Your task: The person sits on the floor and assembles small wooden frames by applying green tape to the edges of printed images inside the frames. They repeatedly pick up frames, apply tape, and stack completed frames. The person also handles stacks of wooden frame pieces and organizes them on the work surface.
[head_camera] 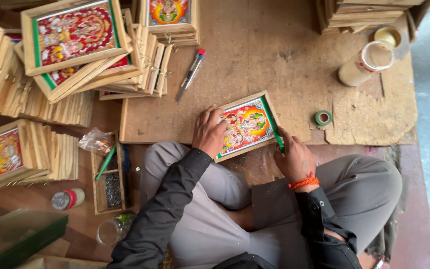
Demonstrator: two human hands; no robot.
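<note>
Both hands rest on a small wooden-framed picture lying flat on a worn wooden board. In the head view, the left hand lies palm down, its fingers spread open over the frame's left end, pressing rather than gripping. The right hand, with an orange thread at the wrist, has its fingers curled at the frame's right corner, pinched on a strip of green tape that runs along that edge. Both forearms in black sleeves come up from the bottom of the view, over crossed legs in grey trousers.

The framed picture lies face up, bright red and yellow, its long axis tilted from lower left to upper right.

Right of the frame sits a green tape roll; farther up and right lies a tipped white jar. Above and left of the frame lies a pen. Stacks of framed pictures fill the area well to the frame's upper left. Lower left of the frame, a small wooden tray stands on the floor.
</note>
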